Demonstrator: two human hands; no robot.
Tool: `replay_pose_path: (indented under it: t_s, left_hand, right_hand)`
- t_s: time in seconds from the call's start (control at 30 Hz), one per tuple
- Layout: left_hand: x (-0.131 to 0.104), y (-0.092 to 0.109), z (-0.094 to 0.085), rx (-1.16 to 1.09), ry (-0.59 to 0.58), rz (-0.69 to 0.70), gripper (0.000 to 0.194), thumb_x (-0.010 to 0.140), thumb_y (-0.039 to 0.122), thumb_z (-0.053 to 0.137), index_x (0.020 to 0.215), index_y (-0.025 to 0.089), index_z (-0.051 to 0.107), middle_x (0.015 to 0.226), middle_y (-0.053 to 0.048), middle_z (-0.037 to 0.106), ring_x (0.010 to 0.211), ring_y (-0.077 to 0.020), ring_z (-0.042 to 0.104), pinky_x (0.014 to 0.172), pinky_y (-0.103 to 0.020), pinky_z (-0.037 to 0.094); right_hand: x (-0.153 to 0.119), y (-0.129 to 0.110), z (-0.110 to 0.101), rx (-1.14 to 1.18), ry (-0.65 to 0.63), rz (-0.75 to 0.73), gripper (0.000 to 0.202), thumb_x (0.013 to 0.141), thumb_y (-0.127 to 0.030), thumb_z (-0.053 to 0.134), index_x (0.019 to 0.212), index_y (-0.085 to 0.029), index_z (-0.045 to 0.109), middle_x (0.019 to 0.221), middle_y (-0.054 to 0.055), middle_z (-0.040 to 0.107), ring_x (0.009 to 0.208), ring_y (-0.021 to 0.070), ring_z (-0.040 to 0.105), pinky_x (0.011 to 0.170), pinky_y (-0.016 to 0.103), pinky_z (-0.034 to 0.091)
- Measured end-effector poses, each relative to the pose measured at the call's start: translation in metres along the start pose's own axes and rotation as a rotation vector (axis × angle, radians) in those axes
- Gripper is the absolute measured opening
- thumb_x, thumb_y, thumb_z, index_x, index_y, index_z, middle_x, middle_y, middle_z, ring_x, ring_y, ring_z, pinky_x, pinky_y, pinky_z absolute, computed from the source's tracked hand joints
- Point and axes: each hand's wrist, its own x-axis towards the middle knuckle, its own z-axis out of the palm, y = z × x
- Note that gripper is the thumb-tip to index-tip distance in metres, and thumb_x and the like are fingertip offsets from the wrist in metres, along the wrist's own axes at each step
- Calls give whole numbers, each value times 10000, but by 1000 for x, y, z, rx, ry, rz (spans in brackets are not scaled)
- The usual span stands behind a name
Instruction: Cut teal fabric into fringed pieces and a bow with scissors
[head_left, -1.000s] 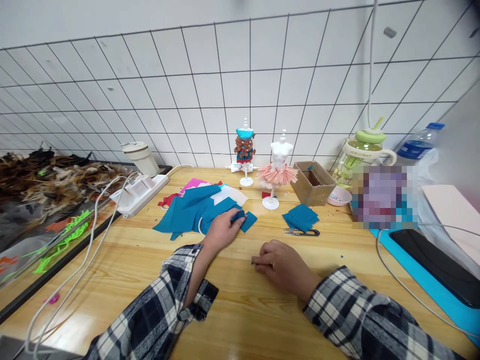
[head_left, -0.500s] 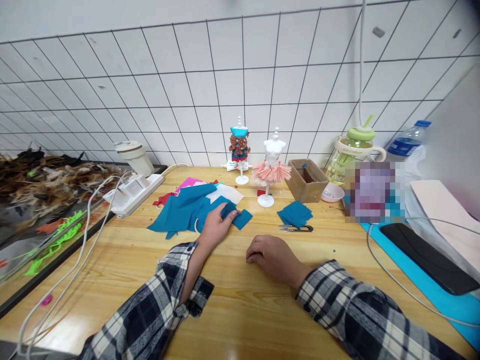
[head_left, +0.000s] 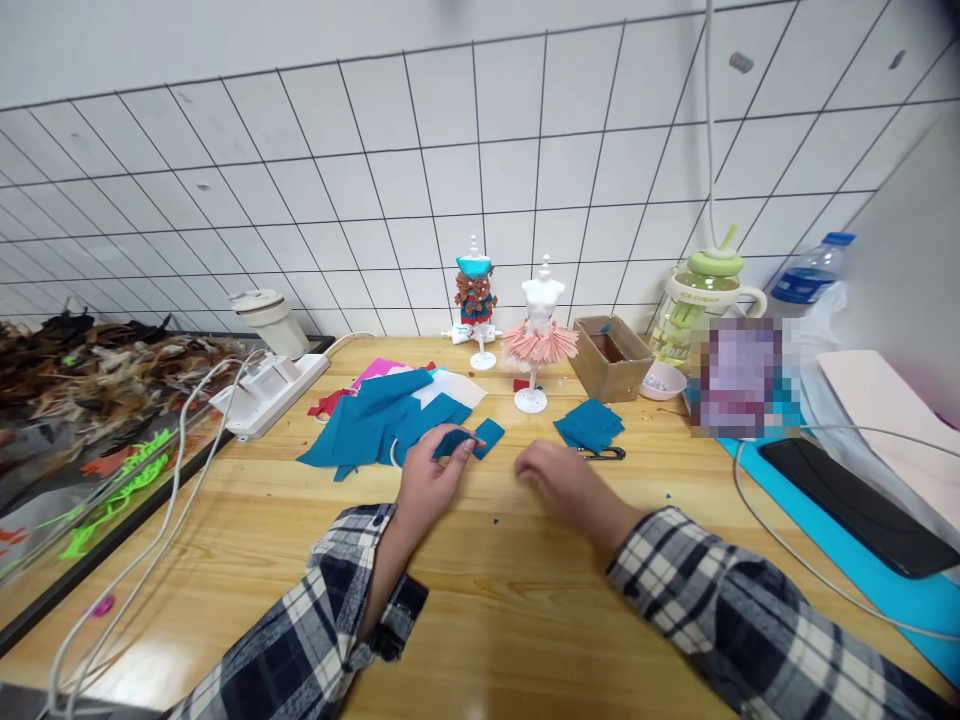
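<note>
Between the thumb and fingers of my left hand point(head_left: 435, 472) is a folded piece of teal fabric point(head_left: 454, 440), held just above the table. A flat teal fabric square point(head_left: 490, 437) lies right beyond its fingertips, and a larger heap of teal fabric point(head_left: 367, 418) spreads behind and to the left. My right hand point(head_left: 566, 487) hovers over the wood with curled fingers, blurred at the tips, so what they hold cannot be made out. Behind it sits a pile of cut teal squares point(head_left: 590, 425), with black-handled thread snips point(head_left: 607, 454) partly hidden by the hand.
Two small dress forms stand at the back, one with a pink skirt point(head_left: 541, 342), one in a blue-and-brown outfit point(head_left: 475, 290). A cardboard box point(head_left: 619, 370), pink bowl point(head_left: 664, 381) and black phone point(head_left: 855, 505) are rightward. A power strip point(head_left: 277, 395) and cables lie left.
My right hand has moved right and slightly up, uncovering a tiny dark scrap on the table. My left hand has drawn slightly back with the teal fabric piece, lifting it off the square.
</note>
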Motion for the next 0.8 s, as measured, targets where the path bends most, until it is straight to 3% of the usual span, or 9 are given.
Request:
replay_pose_path:
  t_s: [0.13,0.2,0.27,0.43,0.57,0.7,0.77,0.8]
  left_hand:
    - [3,-5,4,26,-204,-15,233,890,378,535,833,204,679,887,-38,738,878,-209,658,813,-298,499]
    - [7,-9,4,36,-221,-39,249,892,381,521,818,202,677,881,-36,737,860,-207,656,791,-292,499]
    - [10,-13,4,23,-197,-66,248,892,379,518,807,200,666,866,-30,736,834,-200,658,780,-287,498]
    - [12,-17,3,15,-167,-83,243,891,374,520,797,194,653,843,-20,737,800,-192,661,775,-286,491]
    - [13,-17,4,8,-185,-72,239,891,362,525,794,193,664,840,-14,732,800,-186,657,767,-277,480]
    - [13,-19,5,-1,-162,-85,238,887,367,539,785,190,661,834,-12,731,789,-178,652,750,-266,475]
    - [14,-20,5,5,-150,-96,231,880,368,552,779,187,655,823,-10,730,770,-174,645,735,-262,474]
    - [14,-21,5,7,-146,-103,230,877,371,556,776,186,650,817,-9,730,758,-172,642,725,-260,473]
  right_hand:
    - [25,42,-63,-81,539,243,156,886,-235,508,873,-181,653,903,71,684,866,214,599,779,318,435]
    - [40,64,-92,-180,679,319,164,857,-228,519,884,-174,671,914,80,697,871,226,604,773,325,434]
    - [53,84,-110,-275,734,400,197,852,-240,514,897,-168,692,902,88,708,855,234,610,747,326,428]
    - [62,113,-117,-512,577,512,293,871,-265,495,1039,-202,727,934,97,737,850,244,623,727,335,390]
    - [49,112,-115,-717,499,570,322,906,-350,482,1012,-211,752,794,125,725,800,273,607,758,391,344]
    - [31,79,-95,-633,585,501,383,884,-473,516,817,-174,746,755,111,695,821,269,578,767,379,346]
    - [21,50,-71,-397,437,318,341,904,-413,508,816,-169,730,781,95,695,776,222,579,703,322,374]
    - [15,35,-56,-249,275,176,288,913,-355,504,861,-187,732,817,77,703,786,200,587,705,301,390]
